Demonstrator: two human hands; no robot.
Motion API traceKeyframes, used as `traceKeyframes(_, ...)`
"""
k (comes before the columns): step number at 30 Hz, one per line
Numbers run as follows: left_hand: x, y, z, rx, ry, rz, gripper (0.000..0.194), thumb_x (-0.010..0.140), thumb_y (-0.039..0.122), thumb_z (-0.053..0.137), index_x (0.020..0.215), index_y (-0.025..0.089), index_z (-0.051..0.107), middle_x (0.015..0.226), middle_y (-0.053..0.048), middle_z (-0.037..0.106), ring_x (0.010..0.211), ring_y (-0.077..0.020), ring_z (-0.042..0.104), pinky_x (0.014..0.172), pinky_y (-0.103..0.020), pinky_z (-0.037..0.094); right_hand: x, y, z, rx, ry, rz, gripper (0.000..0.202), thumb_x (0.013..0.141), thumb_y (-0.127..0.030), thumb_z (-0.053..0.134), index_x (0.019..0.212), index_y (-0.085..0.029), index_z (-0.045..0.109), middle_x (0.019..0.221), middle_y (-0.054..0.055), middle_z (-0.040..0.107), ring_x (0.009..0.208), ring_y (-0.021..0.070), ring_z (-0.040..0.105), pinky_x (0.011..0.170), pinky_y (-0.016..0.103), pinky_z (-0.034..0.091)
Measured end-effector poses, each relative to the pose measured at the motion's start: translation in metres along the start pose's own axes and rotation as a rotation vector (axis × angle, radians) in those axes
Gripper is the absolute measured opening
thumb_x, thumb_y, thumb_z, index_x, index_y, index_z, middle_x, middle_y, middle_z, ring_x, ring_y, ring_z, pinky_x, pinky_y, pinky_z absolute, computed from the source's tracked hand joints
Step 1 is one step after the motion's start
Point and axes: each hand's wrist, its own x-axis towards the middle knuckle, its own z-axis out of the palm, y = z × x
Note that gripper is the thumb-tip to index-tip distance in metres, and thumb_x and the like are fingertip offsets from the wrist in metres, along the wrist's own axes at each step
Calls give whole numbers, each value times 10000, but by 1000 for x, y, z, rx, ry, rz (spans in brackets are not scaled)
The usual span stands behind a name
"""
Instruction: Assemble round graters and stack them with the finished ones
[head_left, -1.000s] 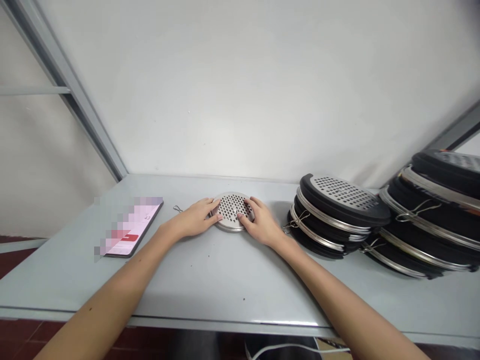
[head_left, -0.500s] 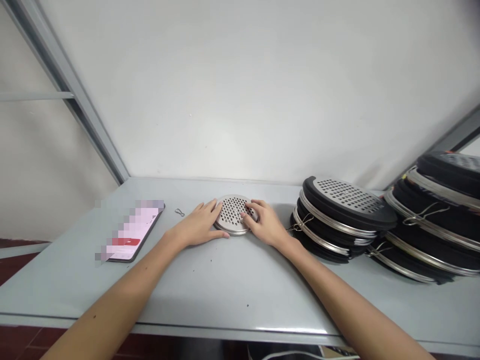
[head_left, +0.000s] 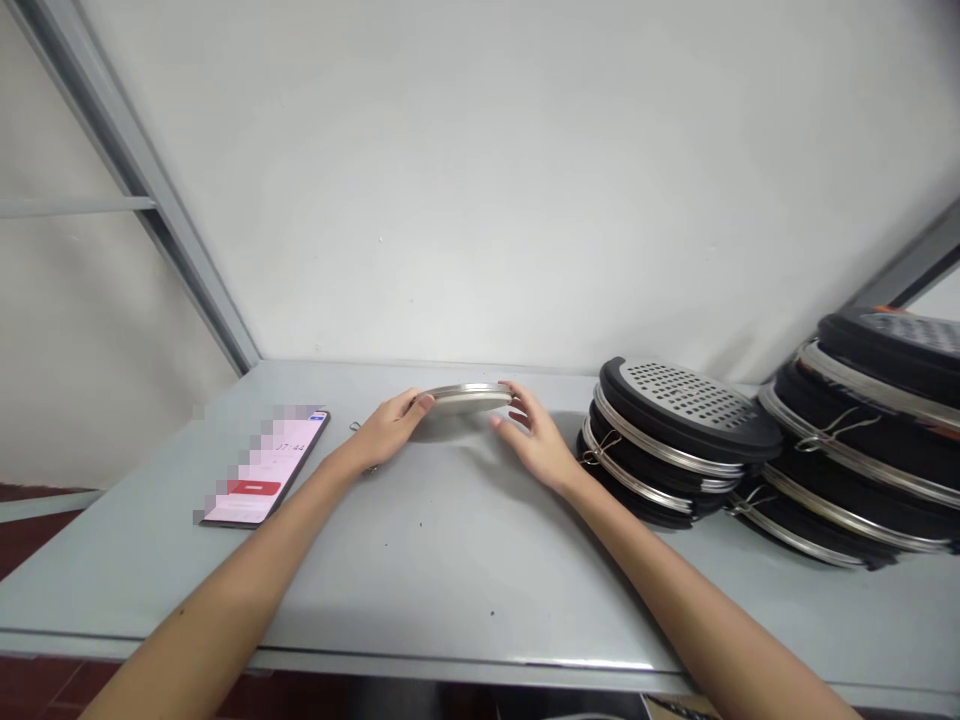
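A round metal disc (head_left: pixel 466 397) is raised above the grey table, tilted so that its thin edge and pale underside show. My left hand (head_left: pixel 394 422) grips its left edge, with the thumb on the near side. At the right edge, the fingers of my right hand (head_left: pixel 531 432) touch the rim, while the thumb stands apart from it. A small wire clip (head_left: pixel 355 426) lies on the table beside my left hand, partly hidden by it.
On the left of the table (head_left: pixel 420 580) lies a phone (head_left: pixel 262 470). Black discs with perforated metal tops form one stack (head_left: pixel 679 440) at the right and another stack (head_left: pixel 870 430) farther right. A wall rises behind the table.
The disc lay flat with its perforated face up; now it is lifted and tilted. My left hand has closed on its edge, and my right fingers have moved from its top to its rim.
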Motion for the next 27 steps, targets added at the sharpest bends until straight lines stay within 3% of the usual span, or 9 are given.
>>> traceKeyframes(3, 2, -2, 0, -8, -15, -9, 552, 939, 620, 273, 1040, 198, 615, 978, -58, 658, 913, -242, 594, 834, -379, 465, -1, 2, 2, -118, 48, -116, 415, 841, -376, 595, 1213, -202, 536, 1215, 105, 612, 1122, 253, 568, 974, 436, 452)
traceKeyframes(6, 1, -1, 2, -25, 18, 43, 517, 963, 571, 262, 1162, 219, 584, 1104, -68, 649, 1036, -250, 588, 897, -393, 462, -1, 0, -2, -219, 108, -194, 246, 877, -310, 561, 1096, -203, 596, 1039, 73, 681, 977, 239, 626, 899, 421, 487)
traceKeyframes(11, -3, 4, 9, 134, 218, 281, 568, 886, 474, 554, 1371, 204, 432, 1387, -106, 505, 1280, -260, 467, 1074, -425, 367, -7, -11, -4, -402, 151, -432, 221, 902, -270, 561, 1113, -228, 608, 1058, 74, 672, 987, 241, 604, 883, 410, 480)
traceKeyframes(14, -5, 6, 13, 219, 229, 454, 449, 887, 355, 592, 1313, 234, 517, 1357, -80, 542, 1256, -234, 495, 1079, -407, 376, -12, -15, 0, -482, 139, -520, 241, 912, -258, 549, 1145, -240, 607, 1052, 81, 652, 972, 239, 591, 858, 402, 487)
traceKeyframes(16, -5, 8, 15, 170, 205, 491, 333, 913, 307, 556, 1237, 238, 591, 1303, -68, 590, 1207, -221, 539, 1050, -393, 413, -14, -17, 2, -480, 133, -535, 261, 909, -257, 554, 1167, -249, 598, 1044, 79, 642, 967, 233, 590, 849, 396, 494)
traceKeyframes(19, -4, 9, 17, -14, 212, 420, 285, 905, 302, 567, 1165, 218, 649, 1215, -66, 650, 1133, -228, 590, 990, -379, 465, -13, -19, 2, -401, 172, -479, 376, 872, -289, 611, 1239, -246, 544, 1127, 89, 621, 1040, 240, 581, 910, 414, 485)
traceKeyframes(23, 3, 11, 14, -370, 278, 211, 326, 848, 355, 648, 1121, 180, 683, 1139, -73, 691, 1079, -247, 617, 957, -375, 478, -5, -16, 0, -203, 217, -267, 634, 787, -368, 700, 1343, -209, 438, 1298, 135, 559, 1178, 279, 535, 977, 473, 458)
traceKeyframes(27, 7, 11, 10, -743, 275, 119, 406, 822, 384, 689, 1178, 193, 656, 1203, -85, 667, 1144, -258, 583, 978, -390, 462, 0, -13, 3, 147, 32, -32, 459, 825, -401, 643, 1226, -198, 551, 1221, 113, 633, 1114, 254, 600, 957, 444, 485)
